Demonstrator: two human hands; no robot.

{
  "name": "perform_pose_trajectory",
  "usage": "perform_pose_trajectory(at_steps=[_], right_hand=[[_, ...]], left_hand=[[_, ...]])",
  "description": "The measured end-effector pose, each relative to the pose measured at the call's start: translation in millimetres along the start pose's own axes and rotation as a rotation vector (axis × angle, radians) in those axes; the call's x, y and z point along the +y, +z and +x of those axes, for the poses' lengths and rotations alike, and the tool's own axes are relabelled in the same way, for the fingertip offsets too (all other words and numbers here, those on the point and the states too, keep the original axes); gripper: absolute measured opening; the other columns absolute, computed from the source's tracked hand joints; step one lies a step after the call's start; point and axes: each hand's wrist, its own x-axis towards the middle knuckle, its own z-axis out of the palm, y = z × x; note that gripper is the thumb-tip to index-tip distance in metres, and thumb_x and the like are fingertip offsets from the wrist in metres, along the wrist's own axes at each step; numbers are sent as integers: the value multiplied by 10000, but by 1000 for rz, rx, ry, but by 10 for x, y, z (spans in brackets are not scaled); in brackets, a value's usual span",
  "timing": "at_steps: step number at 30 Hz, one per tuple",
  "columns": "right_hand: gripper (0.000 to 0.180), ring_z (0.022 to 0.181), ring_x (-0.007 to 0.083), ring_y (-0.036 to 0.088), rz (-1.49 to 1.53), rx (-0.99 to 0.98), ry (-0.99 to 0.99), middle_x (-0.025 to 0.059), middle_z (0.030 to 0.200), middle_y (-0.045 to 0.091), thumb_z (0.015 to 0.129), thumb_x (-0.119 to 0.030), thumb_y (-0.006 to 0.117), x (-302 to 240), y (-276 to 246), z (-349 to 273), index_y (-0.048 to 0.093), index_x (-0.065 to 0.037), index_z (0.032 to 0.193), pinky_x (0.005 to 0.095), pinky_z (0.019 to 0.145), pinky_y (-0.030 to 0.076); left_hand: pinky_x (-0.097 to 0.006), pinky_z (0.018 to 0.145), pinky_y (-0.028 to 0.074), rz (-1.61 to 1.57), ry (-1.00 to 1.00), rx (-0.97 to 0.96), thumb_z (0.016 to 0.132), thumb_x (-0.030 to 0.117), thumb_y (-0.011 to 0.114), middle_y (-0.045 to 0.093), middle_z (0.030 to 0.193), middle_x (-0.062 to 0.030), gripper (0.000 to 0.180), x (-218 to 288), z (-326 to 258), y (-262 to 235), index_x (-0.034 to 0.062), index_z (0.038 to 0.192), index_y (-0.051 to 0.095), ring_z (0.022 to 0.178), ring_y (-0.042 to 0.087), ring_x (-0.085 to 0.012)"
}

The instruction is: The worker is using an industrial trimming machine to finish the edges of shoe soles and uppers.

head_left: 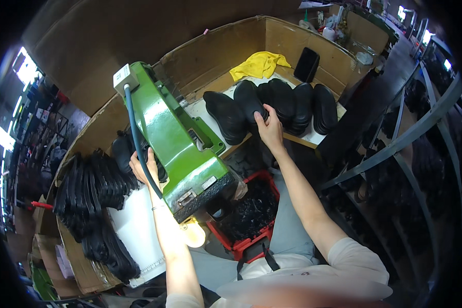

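Note:
On the white board to the right of the green machine (pixel 177 133) stand several stacks of black shoe soles (pixel 280 102). My right hand (pixel 270 128) pinches the lower edge of a black shoe sole (pixel 249 100) in one of these stacks, thumb and fingers closed on it. My left hand (pixel 145 168) is on the machine's other side, partly behind its blue-grey hose (pixel 133 123). Its fingers are curled against black soles (pixel 122 153) there; the machine and hose hide part of the grip, so what it holds is unclear.
Many black soles (pixel 90 179) fill the left side beside a white surface (pixel 138 220). A red crate (pixel 272 185) of black scraps stands between my knees. Cardboard walls (pixel 215 56) surround the bench; a yellow cloth (pixel 259 64) lies behind. Metal rack bars (pixel 395 143) rise at right.

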Motion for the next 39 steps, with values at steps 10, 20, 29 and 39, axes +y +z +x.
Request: perform_pose_trajectory(at_steps=[10,20,29,39], right_hand=[[179,548,74,531,211,-647,-7,23,662,567,864,-28,547,57,-306,-1477,574,-9,1040,212,391,379],[430,932,146,601,849,-1017,777,90,1024,636,685,58,716,-49,-740,-2740,571,35,1090,285,850,477],[471,874,148,589,822,-861,781,46,950,610,681,14,748,-76,-929,-3088,549,10,1108,277,809,472],[820,1102,246,519,803,-594,781,147,1181,520,517,27,718,-64,-1507,-2644,415,58,1278,337,972,397]], left_hand=[[-368,884,472,-1134,-177,278,713,3,635,503,1123,-132,579,-252,-1435,-2031,55,1251,427,970,543,-249],[-338,891,463,-1711,-479,-735,725,108,656,557,1170,-205,576,-63,-2580,-1929,-62,1231,441,1043,573,-249],[-198,527,423,-804,-34,-955,812,118,681,625,680,3,152,582,-2556,-1465,-20,872,660,596,516,-36],[-196,621,470,-1220,-337,-866,822,0,635,636,831,-43,141,537,-2752,-1544,-42,951,594,713,569,-59]])
